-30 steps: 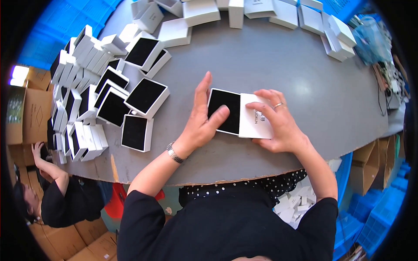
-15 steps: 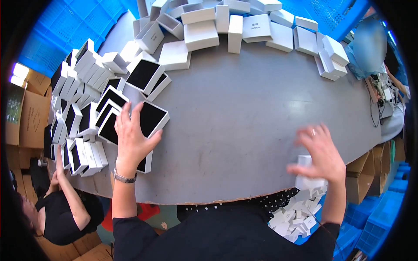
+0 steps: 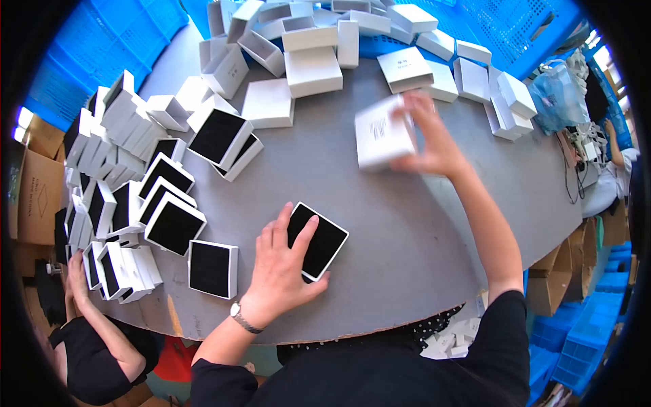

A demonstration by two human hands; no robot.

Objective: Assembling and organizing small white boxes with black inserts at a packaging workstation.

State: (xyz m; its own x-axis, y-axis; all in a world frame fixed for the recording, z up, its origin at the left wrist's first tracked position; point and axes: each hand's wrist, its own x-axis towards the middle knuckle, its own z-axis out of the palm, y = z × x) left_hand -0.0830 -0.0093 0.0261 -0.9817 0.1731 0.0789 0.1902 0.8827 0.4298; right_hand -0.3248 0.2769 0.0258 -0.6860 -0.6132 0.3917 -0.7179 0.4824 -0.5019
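My left hand (image 3: 281,268) is in the middle of the table, fingers and thumb closed over the edges of a small white box with a black lining (image 3: 320,239). Above and to the right of it, my right hand (image 3: 434,139) grips a white box lid (image 3: 384,132) with small print on its face. The lid is slightly blurred and held over the table. Left of my left hand lies another black-lined white box (image 3: 211,268), untouched. Two more black-lined boxes (image 3: 220,138) lie stacked farther back.
White boxes (image 3: 173,227) crowd the left of the grey table (image 3: 400,271). More white lids (image 3: 312,71) line its far edge, before blue crates (image 3: 122,41). Another person's hand (image 3: 76,281) touches boxes at the left. Small white pieces (image 3: 454,339) lie below the near edge.
My left hand has moved right and nearer with a black-lined box. My right hand has come from the table's right edge to the far middle, now carrying a white lid.
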